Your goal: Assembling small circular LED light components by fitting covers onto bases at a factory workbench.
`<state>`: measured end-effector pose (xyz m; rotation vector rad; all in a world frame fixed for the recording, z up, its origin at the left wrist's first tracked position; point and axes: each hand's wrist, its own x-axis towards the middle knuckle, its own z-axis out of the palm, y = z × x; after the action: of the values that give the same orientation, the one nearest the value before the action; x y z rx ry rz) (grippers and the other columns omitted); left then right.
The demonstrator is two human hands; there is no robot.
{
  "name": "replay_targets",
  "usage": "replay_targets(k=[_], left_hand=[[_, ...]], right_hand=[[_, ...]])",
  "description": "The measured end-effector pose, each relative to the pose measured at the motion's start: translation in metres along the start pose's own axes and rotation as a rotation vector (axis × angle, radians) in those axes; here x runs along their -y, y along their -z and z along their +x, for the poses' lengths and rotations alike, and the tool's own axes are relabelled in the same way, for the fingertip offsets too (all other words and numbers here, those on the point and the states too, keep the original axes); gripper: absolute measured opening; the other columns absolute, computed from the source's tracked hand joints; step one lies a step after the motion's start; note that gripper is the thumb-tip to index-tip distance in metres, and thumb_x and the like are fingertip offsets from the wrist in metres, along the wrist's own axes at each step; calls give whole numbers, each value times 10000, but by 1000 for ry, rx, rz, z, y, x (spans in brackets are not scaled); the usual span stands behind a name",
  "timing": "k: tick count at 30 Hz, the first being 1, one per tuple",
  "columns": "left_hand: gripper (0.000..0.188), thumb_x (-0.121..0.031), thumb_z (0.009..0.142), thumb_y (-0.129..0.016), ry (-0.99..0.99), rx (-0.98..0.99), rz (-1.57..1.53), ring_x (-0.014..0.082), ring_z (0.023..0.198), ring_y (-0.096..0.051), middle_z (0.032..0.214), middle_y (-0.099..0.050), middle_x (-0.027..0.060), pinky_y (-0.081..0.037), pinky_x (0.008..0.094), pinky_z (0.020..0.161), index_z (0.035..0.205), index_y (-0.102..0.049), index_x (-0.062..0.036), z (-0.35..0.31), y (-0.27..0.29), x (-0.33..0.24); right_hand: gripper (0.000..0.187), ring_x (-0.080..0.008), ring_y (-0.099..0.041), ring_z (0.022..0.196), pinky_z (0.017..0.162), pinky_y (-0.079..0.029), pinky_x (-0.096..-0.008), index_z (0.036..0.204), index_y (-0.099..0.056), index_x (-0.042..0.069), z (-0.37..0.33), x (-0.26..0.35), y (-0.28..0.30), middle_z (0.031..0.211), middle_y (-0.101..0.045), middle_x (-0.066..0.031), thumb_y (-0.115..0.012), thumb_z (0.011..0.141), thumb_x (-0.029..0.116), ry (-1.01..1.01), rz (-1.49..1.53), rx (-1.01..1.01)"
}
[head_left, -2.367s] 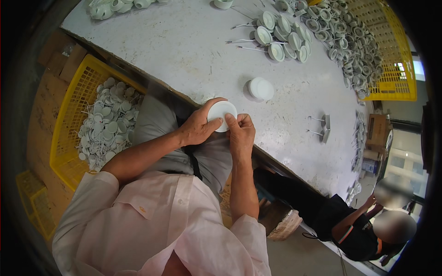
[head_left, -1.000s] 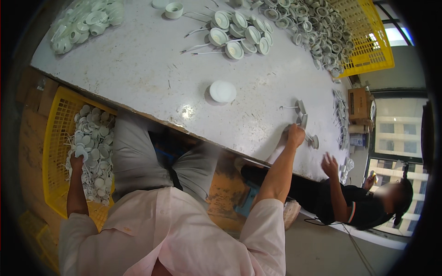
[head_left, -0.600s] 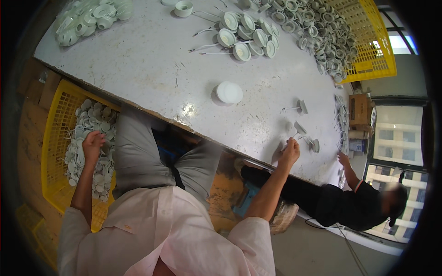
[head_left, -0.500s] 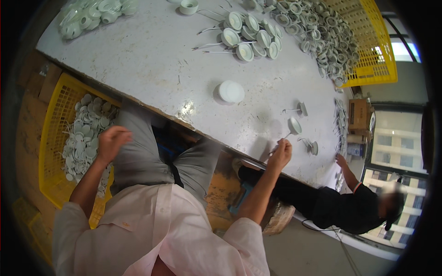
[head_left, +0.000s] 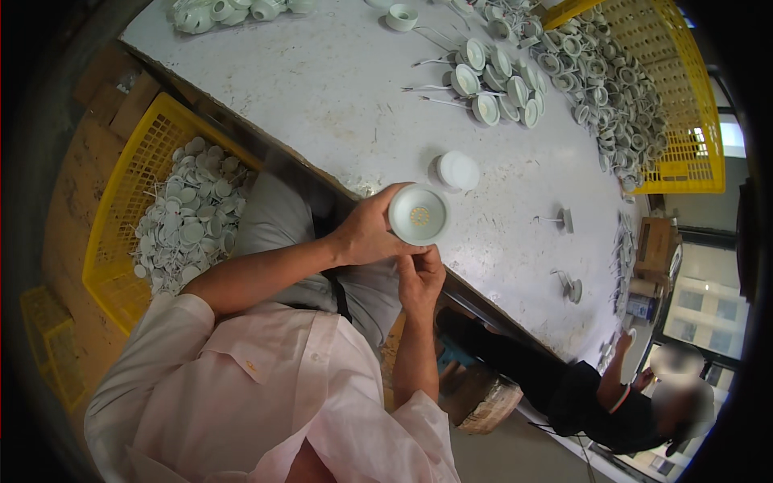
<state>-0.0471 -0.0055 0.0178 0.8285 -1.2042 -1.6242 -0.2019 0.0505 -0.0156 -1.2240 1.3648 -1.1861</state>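
Observation:
A round white LED downlight [head_left: 409,200] faces up at the table's front edge, a ring of small yellow LEDs in its cup. My left hand [head_left: 366,231] is closed around its left side and underside. Just below its lower rim, my right hand [head_left: 421,278] is pinched; whatever lies between those fingertips is hidden. Beyond the lamp stands a small pile of white round discs [head_left: 460,171]. Two more wired lamps, a nearer one [head_left: 572,288] and a farther one [head_left: 566,219], lie to the right on the table.
Several wired lamps [head_left: 487,109] are grouped on the white table [head_left: 322,105]. Ring-shaped housings spill from a yellow basket [head_left: 692,153] at far right. Another yellow basket [head_left: 109,241] at my left holds white discs. A bag of white parts [head_left: 233,10] lies far left. A co-worker [head_left: 588,394] is at right.
My right hand has brought the lamp from the right to my middle. My left hand has left the basket side and taken hold of the lamp. The view has shifted.

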Motion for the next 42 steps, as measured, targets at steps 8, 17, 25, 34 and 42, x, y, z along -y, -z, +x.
replay_targets(k=[8,17,25,34,42], left_hand=[[705,-124,709,-786,-158,-257,443,208,1124,-546,1197,-562,112,-448,332,945,1300,-409,-51,-14,22,8],[696,-124,726,-774,-165,-276,462,216,1133,-541,1217,-544,111,-446,333,950,1309,-399,-66,-15,24,9],[692,-115,729,-770,-159,-255,439,206,1144,-534,1221,-543,110,-443,328,954,1311,-400,-60,-14,24,13],[698,-120,713,-770,-158,-262,420,243,1120,-559,1186,-565,150,-449,332,936,1298,-398,-36,-15,27,20],[712,-106,720,-774,-110,-249,416,193,1137,-531,1215,-547,103,-441,326,954,1319,-393,-51,-9,25,16]], right_hand=[[199,-53,-486,598,521,-403,-189,925,-541,17,97,6,31,753,-545,-15,-659,833,148,-44,-91,-389],[289,-65,-481,546,491,-402,-205,801,-580,11,134,3,33,654,-546,-11,-731,796,258,-63,-299,-373],[261,-54,-456,512,450,-371,-199,737,-560,48,134,5,43,623,-525,-4,-680,846,253,-184,-106,-329],[227,-65,-479,536,470,-387,-186,774,-550,49,123,6,52,645,-549,-19,-590,909,229,-248,189,-242],[91,-95,-542,572,473,-422,-204,869,-564,16,92,18,27,679,-576,-43,-562,911,96,-248,576,-238]])
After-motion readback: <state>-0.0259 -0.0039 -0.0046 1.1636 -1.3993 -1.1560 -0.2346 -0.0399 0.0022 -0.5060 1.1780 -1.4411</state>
